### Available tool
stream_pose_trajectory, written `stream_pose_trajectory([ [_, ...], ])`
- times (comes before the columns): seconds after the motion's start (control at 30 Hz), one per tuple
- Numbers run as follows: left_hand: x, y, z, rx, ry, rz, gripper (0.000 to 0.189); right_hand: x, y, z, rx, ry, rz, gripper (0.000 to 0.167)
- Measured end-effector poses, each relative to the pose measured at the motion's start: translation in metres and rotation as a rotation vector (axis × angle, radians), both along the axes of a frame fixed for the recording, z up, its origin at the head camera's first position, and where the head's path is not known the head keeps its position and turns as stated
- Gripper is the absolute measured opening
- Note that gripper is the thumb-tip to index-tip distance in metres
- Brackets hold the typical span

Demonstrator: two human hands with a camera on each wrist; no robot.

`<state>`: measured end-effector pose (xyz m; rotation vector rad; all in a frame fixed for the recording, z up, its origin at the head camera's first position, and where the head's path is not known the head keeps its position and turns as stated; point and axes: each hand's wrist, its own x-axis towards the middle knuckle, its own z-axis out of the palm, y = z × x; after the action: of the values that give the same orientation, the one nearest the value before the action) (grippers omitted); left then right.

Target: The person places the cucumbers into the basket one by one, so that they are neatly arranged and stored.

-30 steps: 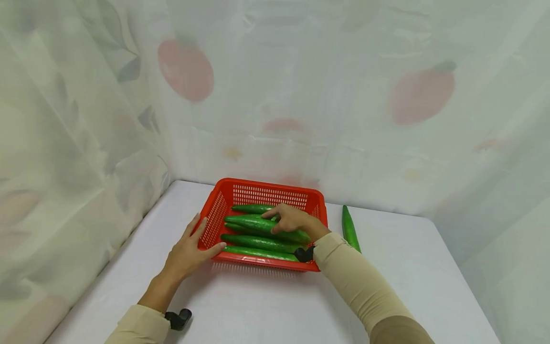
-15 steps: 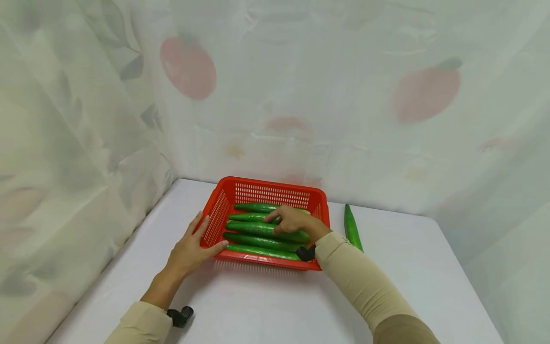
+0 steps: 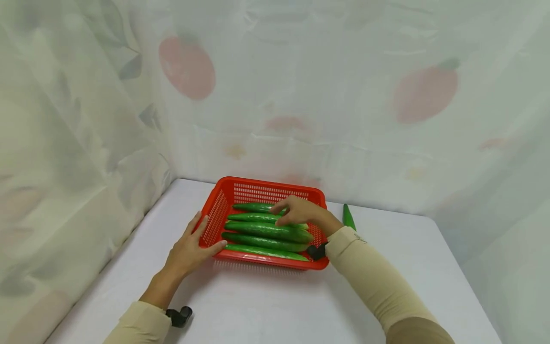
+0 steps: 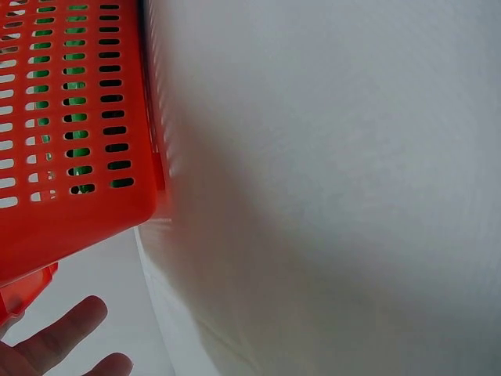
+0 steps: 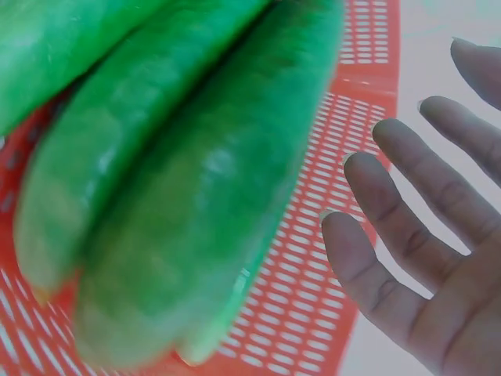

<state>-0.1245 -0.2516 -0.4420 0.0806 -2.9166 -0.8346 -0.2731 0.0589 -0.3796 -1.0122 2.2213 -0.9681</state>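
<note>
A red perforated plastic basket holds several green cucumbers lying side by side along its length. My left hand is at the basket's left end, fingers spread along the rim and thumb at the front corner. Some of its fingertips show beside the basket wall in the left wrist view. Over the right half of the cucumbers hovers my right hand, holding nothing. In the right wrist view its fingers are loosely extended and apart from the cucumbers. It hides parts of the rear cucumbers.
One more cucumber lies on the white tabletop right of the basket, partly behind the right forearm. A pale printed curtain encloses the table at the back and sides.
The right hand has let go of a cucumber, which has settled into the row in the basket. That hand has then risen slightly rightward. The left hand stays at the rim.
</note>
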Motion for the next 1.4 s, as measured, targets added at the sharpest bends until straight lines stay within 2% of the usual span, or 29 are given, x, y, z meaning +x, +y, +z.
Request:
stream_pose_trajectory([
  [0.3,-0.002,-0.004,0.000,-0.003,-0.001,-0.007,0.105,0.014,0.024,0.039,0.007,0.071,-0.054,0.042],
  [0.5,-0.002,-0.008,-0.001,0.002,-0.013,-0.011,0.105,0.019,0.044,0.059,-0.006,0.055,-0.099,0.045],
  [0.7,-0.005,-0.012,-0.004,-0.012,-0.010,-0.009,0.105,0.020,0.068,0.072,-0.030,0.100,-0.161,0.043],
  [0.8,-0.006,-0.013,-0.003,-0.014,-0.014,-0.007,0.105,0.022,0.079,0.076,-0.031,0.095,-0.210,0.044],
  [1.13,-0.006,-0.015,-0.001,-0.006,-0.023,-0.012,0.105,0.025,0.116,0.079,-0.067,0.065,-0.299,0.048],
  [1.4,-0.008,-0.017,-0.002,-0.012,-0.024,-0.014,0.104,0.027,0.144,0.072,-0.106,0.036,-0.390,0.050],
])
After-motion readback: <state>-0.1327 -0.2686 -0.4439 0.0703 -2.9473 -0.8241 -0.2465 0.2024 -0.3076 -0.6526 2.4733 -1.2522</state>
